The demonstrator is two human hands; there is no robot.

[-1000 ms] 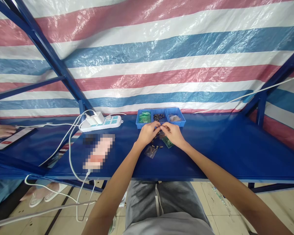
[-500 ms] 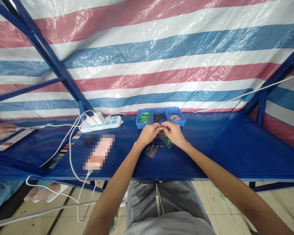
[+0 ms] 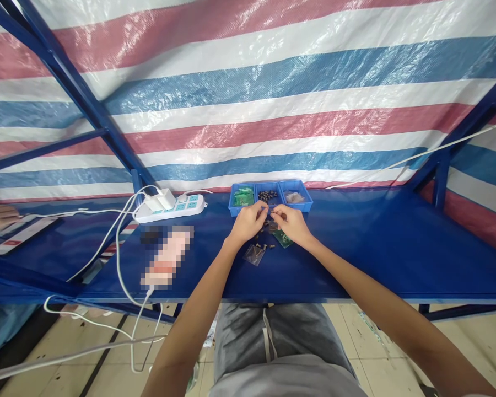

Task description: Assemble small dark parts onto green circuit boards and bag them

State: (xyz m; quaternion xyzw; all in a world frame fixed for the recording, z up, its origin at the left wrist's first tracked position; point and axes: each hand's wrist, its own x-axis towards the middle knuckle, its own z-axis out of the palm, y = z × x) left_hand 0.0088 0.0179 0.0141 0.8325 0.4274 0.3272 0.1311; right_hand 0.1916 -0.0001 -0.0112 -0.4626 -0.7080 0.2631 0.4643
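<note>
At the far left, another person's hand (image 3: 0, 219) rests by a phone (image 3: 22, 236), whose long axis slants from near left to far right. White cables run from there to a white power strip (image 3: 190, 206), which lies roughly sideways with white chargers (image 3: 166, 199) plugged into its left half. In front of it, a pink item (image 3: 169, 256), blurred out, slants from near left to far right, a cable at its near end. The left hand (image 3: 249, 222) comes next, over the table (image 3: 380, 242), fingertips brought in towards the thumb and pointing right. Whether it pinches a part I cannot tell. Just behind the hands stands a blue tray (image 3: 301, 208), its long axis running left to right: green pieces (image 3: 243, 196) in the left compartment, small dark parts (image 3: 268, 196) in the middle, pale pieces (image 3: 294, 197) in the right. Nearer the person lies a small clear bag (image 3: 254, 255), set askew, with tiny brass-coloured parts (image 3: 272, 247) beside it, pointing various ways. A green circuit board (image 3: 281, 239) lies partly under the right hand (image 3: 288, 223), its near end angled rightward. That hand's thumb and fingers curl together, pointing left, near the left fingertips; anything between them is too small to make out.
</note>
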